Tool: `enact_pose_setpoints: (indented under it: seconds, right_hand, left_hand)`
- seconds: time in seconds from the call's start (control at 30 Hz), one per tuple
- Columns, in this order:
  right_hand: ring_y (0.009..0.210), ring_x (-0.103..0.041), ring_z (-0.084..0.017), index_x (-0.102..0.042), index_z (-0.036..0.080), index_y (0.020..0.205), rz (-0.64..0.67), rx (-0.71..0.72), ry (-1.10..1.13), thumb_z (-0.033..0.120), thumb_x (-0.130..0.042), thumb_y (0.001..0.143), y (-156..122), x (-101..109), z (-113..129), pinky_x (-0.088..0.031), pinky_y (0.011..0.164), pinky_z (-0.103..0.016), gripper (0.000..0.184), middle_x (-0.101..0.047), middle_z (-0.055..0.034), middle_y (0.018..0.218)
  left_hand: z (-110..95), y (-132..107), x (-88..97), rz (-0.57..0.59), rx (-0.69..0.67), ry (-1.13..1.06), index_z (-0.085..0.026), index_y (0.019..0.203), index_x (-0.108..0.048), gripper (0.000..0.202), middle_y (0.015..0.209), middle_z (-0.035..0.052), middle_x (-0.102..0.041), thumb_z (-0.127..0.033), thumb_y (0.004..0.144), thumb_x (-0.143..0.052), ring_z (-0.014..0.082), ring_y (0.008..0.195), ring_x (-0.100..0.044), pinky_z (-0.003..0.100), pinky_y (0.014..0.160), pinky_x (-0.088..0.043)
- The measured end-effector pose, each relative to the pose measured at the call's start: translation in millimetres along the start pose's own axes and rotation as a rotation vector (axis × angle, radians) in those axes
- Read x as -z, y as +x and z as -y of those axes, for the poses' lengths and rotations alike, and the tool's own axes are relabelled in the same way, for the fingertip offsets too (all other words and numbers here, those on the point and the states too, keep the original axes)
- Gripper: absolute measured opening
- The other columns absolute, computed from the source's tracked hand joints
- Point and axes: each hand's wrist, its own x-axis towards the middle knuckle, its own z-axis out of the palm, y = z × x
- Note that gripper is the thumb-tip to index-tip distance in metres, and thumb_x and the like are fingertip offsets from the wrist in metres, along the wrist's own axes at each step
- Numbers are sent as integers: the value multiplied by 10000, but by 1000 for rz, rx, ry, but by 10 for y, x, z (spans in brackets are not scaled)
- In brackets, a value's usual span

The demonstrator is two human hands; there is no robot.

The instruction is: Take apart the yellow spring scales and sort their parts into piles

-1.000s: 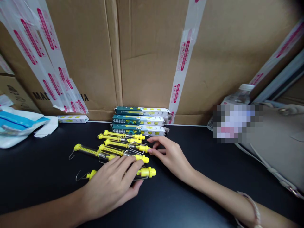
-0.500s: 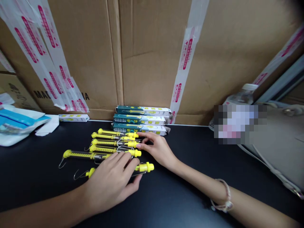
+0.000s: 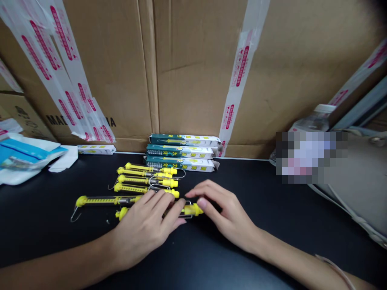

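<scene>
Yellow spring scale [image 3: 191,210] under left hand [image 3: 145,229], right hand [image 3: 226,213]

The left hand [image 3: 145,229] and right hand [image 3: 229,213] are slender, with long, tapering fingers [image 3: 160,203] and short, trimmed nails [image 3: 202,203]. Both forearms are bare from the wrist up to where they leave the view. A thin, pale pink band [image 3: 334,270] crosses the right forearm [image 3: 287,262] near the lower edge; its material is too small to tell.

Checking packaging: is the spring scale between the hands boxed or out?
Out: the yellow spring scale lies bare on the black table.
</scene>
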Motion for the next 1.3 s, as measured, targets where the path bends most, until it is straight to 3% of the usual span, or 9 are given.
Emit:
enact_pose_setpoints:
  seconds: [0.2,0.3,0.47,0.57,0.73,0.83,1.07,1.23,1.3]
  right_hand:
    - [865,-598,-168,-584,206,1174,189,-56,-132,289,-471,1013,-113,-14,52,-474,785,-284,214,-597,-46,978]
    - [799,-585,-168,-601,182,1035,232,-75,-198,286,-425,1027,-93,-38,66,-462,736,-284,204,-583,-39,902]
    - [676,-514,-157,-505,194,781,222,-64,-303,328,-339,1042,-128,-35,54,-409,640,-276,337,-540,-17,768]
    - [630,-499,-135,-486,204,763,160,-106,-232,375,-318,1045,-169,8,25,-385,620,-255,370,-532,9,717]
    - [526,-386,-114,-406,211,636,-82,-299,-158,522,-341,1004,-240,165,-91,-292,523,-254,486,-413,43,588]
    - [539,-357,-122,-488,196,622,-228,-445,-119,613,-374,958,-266,266,-188,-265,523,-267,548,-388,36,580]
    - [528,-308,-123,-616,161,676,-393,-638,178,755,-441,847,-216,332,-241,-256,519,-276,643,-345,45,549]
    - [529,-296,-124,-631,160,661,-396,-624,219,759,-475,826,-195,317,-233,-261,523,-281,641,-340,46,540]
    - [527,-296,-124,-636,159,664,-395,-625,215,745,-493,827,-189,313,-232,-259,516,-278,626,-345,44,539]
  left_hand:
    - [-26,130,-39,28,-79,-26,-69,1190,-583,257,914,79,-633,-151,948,-559,222,811,-602,353,689,-427]
    - [-39,154,-70,24,-63,-45,-81,1163,-586,229,874,60,-622,-140,945,-554,217,783,-600,350,669,-424]
    - [-44,146,-70,-16,-37,-65,-110,1100,-599,238,805,30,-621,-305,974,-549,204,716,-607,354,643,-440]
    - [-50,140,-40,-55,-3,-52,-100,1116,-595,289,873,60,-657,-345,971,-547,227,780,-634,386,701,-472]
    - [-30,136,31,-229,98,-86,-122,1154,-569,289,1128,154,-593,-214,882,-602,305,1069,-592,495,896,-491]
    - [13,107,47,-288,120,-129,-150,1137,-556,317,1147,145,-555,-140,829,-632,292,1143,-559,506,966,-476]
    - [262,-192,8,-6,317,-24,-86,1276,-523,404,1291,229,-542,-289,927,-528,385,1203,-527,589,938,-475]
    - [501,-610,61,79,265,13,-121,1473,-363,663,1455,215,-460,-528,961,-471,386,1312,-474,571,999,-476]
    - [555,-737,99,125,247,32,-203,1483,-375,583,1498,163,-433,-504,986,-428,375,1342,-455,558,989,-496]
